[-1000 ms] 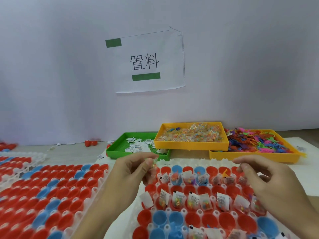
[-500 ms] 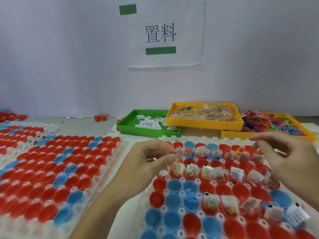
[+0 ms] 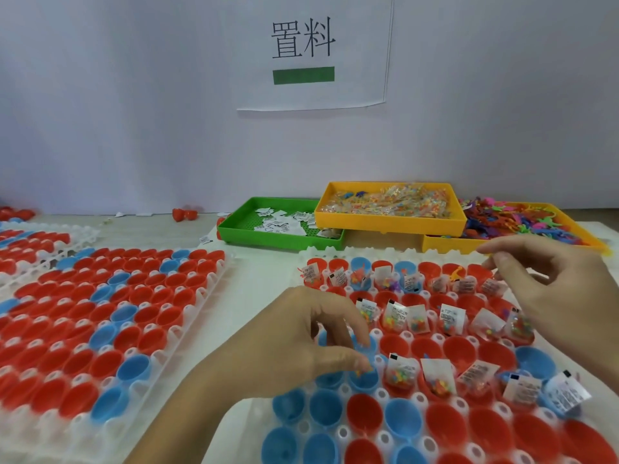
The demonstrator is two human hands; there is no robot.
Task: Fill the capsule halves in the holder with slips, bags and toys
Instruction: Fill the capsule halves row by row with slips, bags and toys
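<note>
Midway through the fill, a person's left hand (image 3: 301, 343) hovers over the white capsule holder (image 3: 338, 433) at the desk's near right corner, thumb and fingertips pinched together over a blue capsule half (image 3: 363, 380) in the holder's third row. Something small and colourful shows at the fingertips; whether it is a bag or a toy cannot be told. The right hand (image 3: 566, 296) hangs above the holder's far right corner, fingers loosely curled, thumb and forefinger close together; what it holds, if anything, cannot be told.

Small clear bags with white labels (image 3: 402, 373) stand in most halves of the holder's three far rows, while the red and blue halves (image 3: 365, 413) along its near edge hold nothing visible. A second holder (image 3: 100, 333) packed with red and blue halves lies just beside it to the left, and a third (image 3: 33, 242) sits at the desk's far left edge.

Along the desk's far edge, against the wall, a green tray (image 3: 241, 229) carries paper slips (image 3: 278, 222), a yellow tray (image 3: 388, 226) carries bagged beads (image 3: 395, 200) and overlaps its neighbours, and another yellow tray (image 3: 442, 244) at the far right corner carries bright plastic toys (image 3: 502, 222). A paper sign (image 3: 311, 48) with two printed characters is stuck to the wall above.
</note>
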